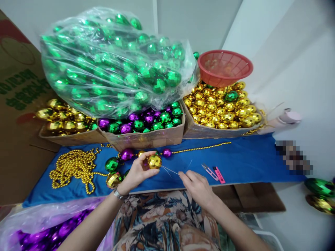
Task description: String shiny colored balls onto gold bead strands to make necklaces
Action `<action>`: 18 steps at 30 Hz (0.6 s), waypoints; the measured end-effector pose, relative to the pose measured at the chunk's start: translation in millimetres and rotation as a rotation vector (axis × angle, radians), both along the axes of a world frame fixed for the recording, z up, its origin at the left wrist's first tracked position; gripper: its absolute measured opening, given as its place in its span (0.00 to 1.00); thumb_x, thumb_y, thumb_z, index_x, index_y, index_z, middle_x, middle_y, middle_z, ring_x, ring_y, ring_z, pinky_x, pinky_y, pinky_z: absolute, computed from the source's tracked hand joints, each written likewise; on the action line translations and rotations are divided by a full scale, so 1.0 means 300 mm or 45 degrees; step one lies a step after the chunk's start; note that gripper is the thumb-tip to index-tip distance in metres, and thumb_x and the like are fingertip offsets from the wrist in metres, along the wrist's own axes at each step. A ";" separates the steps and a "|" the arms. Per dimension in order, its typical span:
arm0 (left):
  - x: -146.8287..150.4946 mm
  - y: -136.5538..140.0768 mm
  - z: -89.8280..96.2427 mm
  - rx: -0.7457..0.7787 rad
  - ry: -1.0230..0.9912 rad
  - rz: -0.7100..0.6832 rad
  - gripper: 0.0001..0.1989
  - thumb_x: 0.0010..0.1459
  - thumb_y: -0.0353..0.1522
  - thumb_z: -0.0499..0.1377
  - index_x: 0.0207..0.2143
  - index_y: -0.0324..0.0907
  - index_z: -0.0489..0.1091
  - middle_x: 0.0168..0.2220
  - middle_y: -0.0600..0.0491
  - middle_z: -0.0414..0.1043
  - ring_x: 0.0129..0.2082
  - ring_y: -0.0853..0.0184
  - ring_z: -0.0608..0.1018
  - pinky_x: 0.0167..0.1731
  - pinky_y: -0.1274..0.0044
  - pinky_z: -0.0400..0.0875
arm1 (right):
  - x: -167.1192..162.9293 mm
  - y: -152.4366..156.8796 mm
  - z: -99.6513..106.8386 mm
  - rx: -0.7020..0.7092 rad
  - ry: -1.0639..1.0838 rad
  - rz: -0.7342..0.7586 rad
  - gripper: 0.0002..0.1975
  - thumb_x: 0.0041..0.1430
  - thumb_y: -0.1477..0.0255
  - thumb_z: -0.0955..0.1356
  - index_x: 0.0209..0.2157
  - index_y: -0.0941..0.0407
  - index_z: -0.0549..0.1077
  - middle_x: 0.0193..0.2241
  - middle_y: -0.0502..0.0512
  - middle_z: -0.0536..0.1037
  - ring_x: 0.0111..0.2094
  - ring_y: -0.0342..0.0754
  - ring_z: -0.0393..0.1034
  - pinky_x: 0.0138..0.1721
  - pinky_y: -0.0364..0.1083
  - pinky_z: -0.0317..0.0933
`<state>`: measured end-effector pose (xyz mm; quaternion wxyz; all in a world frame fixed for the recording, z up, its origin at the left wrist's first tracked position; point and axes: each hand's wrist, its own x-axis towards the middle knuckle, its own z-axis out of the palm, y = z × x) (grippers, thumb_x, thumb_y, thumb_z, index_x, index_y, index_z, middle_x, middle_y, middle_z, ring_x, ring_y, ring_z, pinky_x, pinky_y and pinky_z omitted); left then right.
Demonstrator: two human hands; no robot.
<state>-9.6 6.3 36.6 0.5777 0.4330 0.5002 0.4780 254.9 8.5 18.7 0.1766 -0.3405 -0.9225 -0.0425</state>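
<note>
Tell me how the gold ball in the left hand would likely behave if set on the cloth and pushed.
The gold ball would probably roll, being rounded, though its flat facets might slow it. Its glossy surface may make it slippery. The thin thread between it and the right hand could trail, or check it if attached.

Left of the red plastic basket [222, 81] sits a clear plastic bag [115, 66]; well farther left, a printed cardboard carton [18, 146] stands.

I see a silvery wristband [118, 194] on the left side. The floral-print clothing [162, 223] mixes tan, rust and dark blue.
</note>
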 end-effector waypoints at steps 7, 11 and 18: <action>0.039 -0.020 -0.007 -0.021 -0.099 0.011 0.32 0.41 0.31 0.72 0.50 0.42 0.66 0.39 0.50 0.73 0.37 0.65 0.75 0.38 0.74 0.70 | -0.035 -0.001 -0.036 -0.242 0.215 0.052 0.13 0.68 0.77 0.57 0.44 0.58 0.71 0.29 0.53 0.71 0.29 0.43 0.69 0.33 0.40 0.65; 0.052 -0.036 -0.014 -0.013 -0.077 0.013 0.32 0.41 0.30 0.72 0.50 0.43 0.67 0.39 0.51 0.73 0.37 0.65 0.75 0.39 0.75 0.70 | -0.056 -0.001 -0.051 -0.218 0.199 0.069 0.13 0.67 0.77 0.58 0.45 0.59 0.72 0.29 0.55 0.72 0.30 0.45 0.71 0.33 0.42 0.67; -0.097 -0.041 -0.051 0.097 0.165 0.137 0.31 0.49 0.39 0.67 0.55 0.43 0.67 0.48 0.44 0.72 0.44 0.59 0.76 0.41 0.73 0.71 | -0.063 0.014 -0.056 -0.295 0.512 0.068 0.12 0.68 0.76 0.58 0.46 0.58 0.71 0.33 0.56 0.76 0.31 0.45 0.73 0.33 0.43 0.68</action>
